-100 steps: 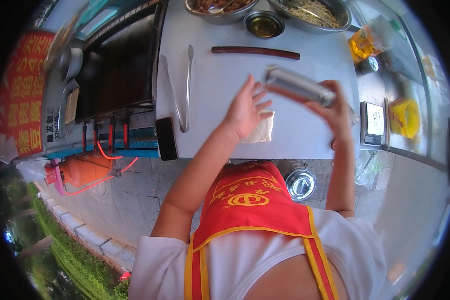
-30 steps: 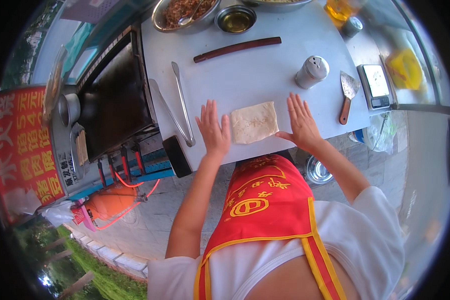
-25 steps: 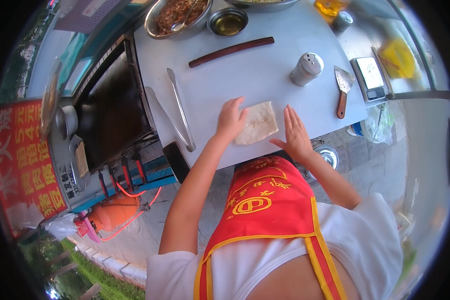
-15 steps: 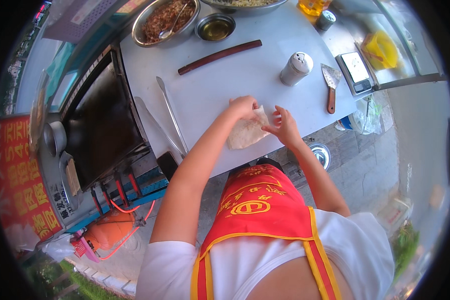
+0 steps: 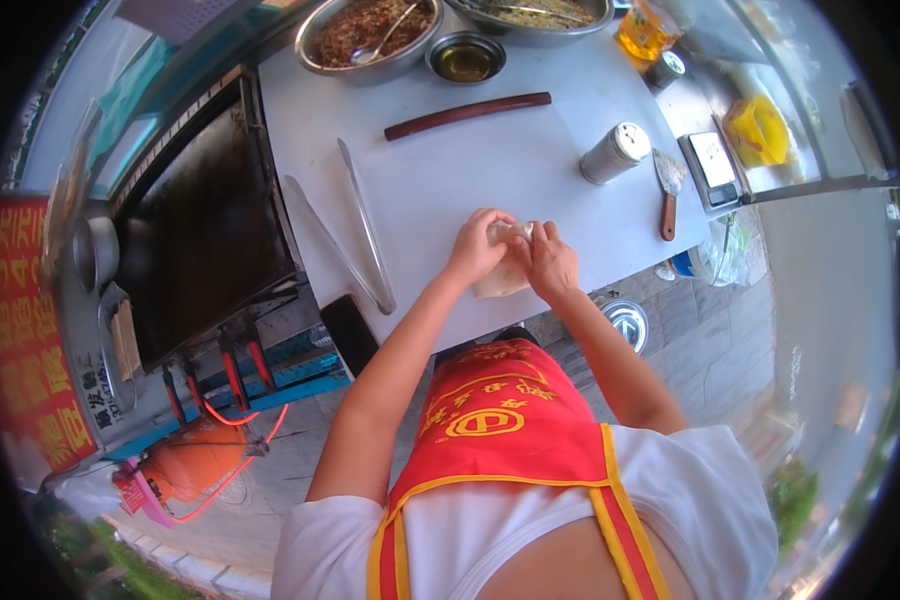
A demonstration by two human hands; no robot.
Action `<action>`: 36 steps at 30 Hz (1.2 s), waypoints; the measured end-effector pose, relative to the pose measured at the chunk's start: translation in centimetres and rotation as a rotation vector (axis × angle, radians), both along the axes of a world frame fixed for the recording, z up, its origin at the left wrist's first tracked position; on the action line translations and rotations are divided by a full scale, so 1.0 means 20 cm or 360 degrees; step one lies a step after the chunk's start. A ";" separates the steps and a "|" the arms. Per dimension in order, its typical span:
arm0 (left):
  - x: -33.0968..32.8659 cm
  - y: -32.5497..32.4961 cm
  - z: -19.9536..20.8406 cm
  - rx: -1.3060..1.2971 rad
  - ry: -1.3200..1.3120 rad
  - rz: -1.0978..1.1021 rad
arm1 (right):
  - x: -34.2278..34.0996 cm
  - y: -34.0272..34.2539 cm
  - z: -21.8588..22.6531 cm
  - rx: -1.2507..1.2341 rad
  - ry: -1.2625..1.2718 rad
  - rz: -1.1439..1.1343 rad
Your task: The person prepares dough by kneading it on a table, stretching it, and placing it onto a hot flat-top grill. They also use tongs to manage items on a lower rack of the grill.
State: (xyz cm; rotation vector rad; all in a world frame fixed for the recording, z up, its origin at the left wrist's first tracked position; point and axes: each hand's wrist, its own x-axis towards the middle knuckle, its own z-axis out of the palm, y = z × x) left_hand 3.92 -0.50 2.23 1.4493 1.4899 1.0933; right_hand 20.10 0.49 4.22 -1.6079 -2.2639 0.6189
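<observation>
Dough (image 5: 500,284) is held, far edge curled, by left hand (image 5: 478,247) and right hand (image 5: 552,264).

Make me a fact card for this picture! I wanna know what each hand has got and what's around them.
Left hand: holding the far edge of the pale dough
Right hand: holding the same edge, close beside the left hand
Dough: far edge gathered up, partly hidden by the hands
To the left: metal tongs, black phone
To the right: upright metal shaker, scraper with a brown handle
Beyond the hands: red-brown stick
</observation>
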 end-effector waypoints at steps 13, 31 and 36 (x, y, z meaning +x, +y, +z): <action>-0.06 -0.40 -0.12 -0.0292 -0.0424 0.0887 | -0.20 0.01 0.20 -0.0018 -0.0303 -0.0084; 0.19 -0.13 0.29 -0.0561 -0.1986 0.0908 | -0.30 0.01 0.91 0.0339 -0.0012 0.0204; 0.19 -0.07 0.35 -0.0588 -0.2033 0.0867 | -0.27 0.04 0.92 0.0343 0.0046 0.0212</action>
